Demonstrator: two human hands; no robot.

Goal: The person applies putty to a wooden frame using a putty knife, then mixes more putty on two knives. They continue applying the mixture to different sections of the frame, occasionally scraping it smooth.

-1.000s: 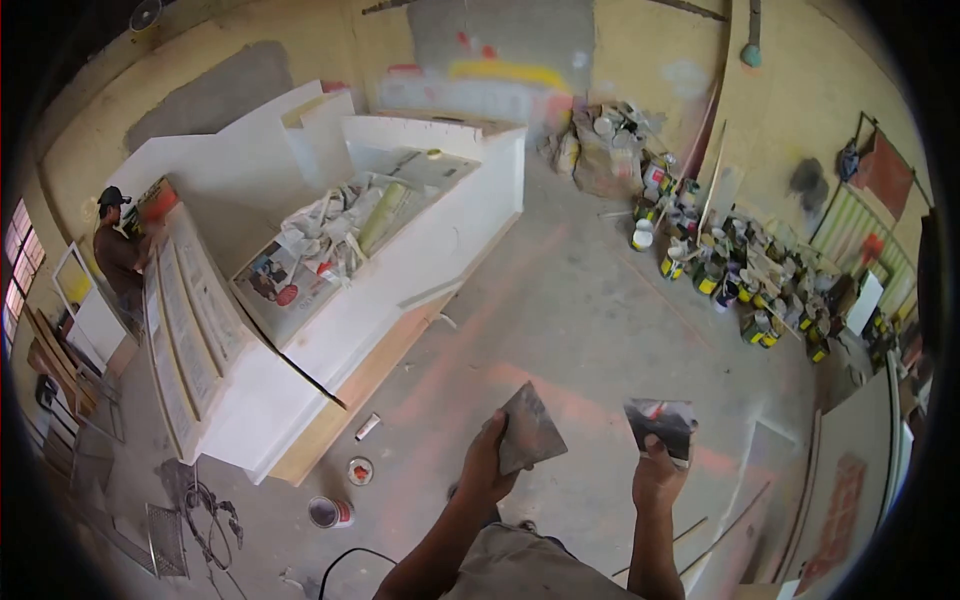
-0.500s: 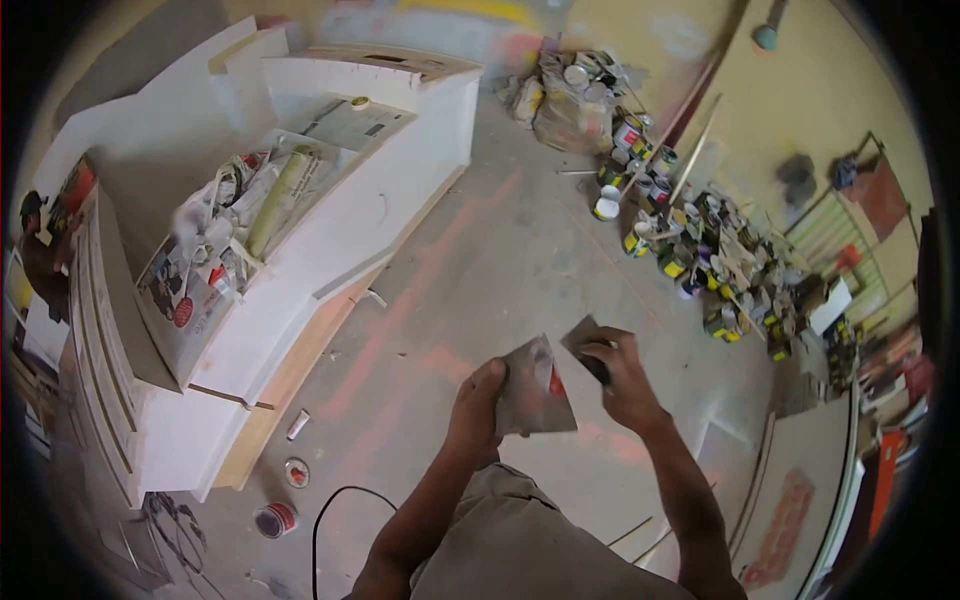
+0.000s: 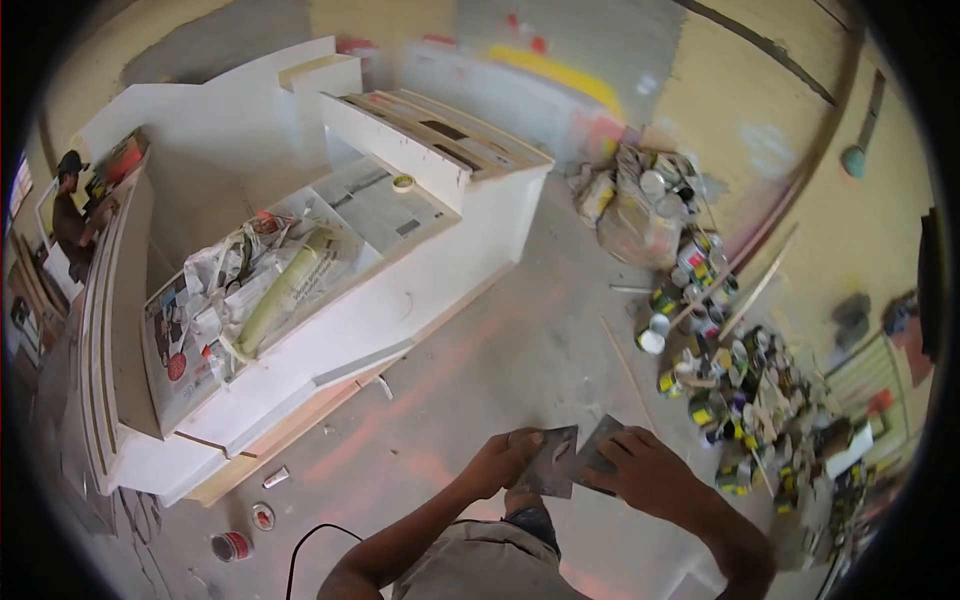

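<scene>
My left hand (image 3: 503, 463) is closed on a thin flat grey plate (image 3: 553, 467) with a whitish smear near its middle. The fingers of my right hand (image 3: 640, 468) are wrapped round a second dark flat plate (image 3: 598, 452), whose upper corner sticks out past the fingertips. Both plates are side by side in front of my body, their near edges close together. Whether they touch is hard to tell.
A white angular counter (image 3: 440, 270) fills the left, holding newspaper, plastic and a tape roll (image 3: 403, 183). A person (image 3: 75, 220) stands beyond it. Many paint cans (image 3: 700, 408) lie along the right wall. An open tin (image 3: 231, 546) and a cable (image 3: 305, 540) are at lower left.
The view has tilted up and turned, so the counter shows lower. Both hands now appear lower, and the right hand with its plate is closer to the left one's plate.
</scene>
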